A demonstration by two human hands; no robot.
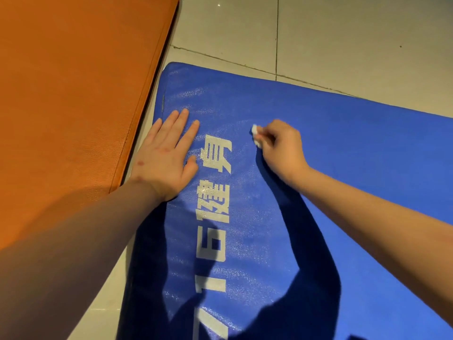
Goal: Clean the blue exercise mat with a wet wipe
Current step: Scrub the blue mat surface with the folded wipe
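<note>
The blue exercise mat (343,153) lies flat on the tiled floor, with white printed characters running down its left part. My left hand (166,153) rests flat on the mat near its left edge, fingers straight and spread. My right hand (279,148) grips a small crumpled white wet wipe (255,134), which sticks out past the curled fingers and touches the mat just right of the top character. Most of the wipe is hidden inside the hand.
A thick orange mat (73,82) lies to the left, its edge close beside the blue mat. Pale floor tiles (343,40) with grout lines stretch beyond the blue mat's far edge. Shadows of my arms fall across the lower mat.
</note>
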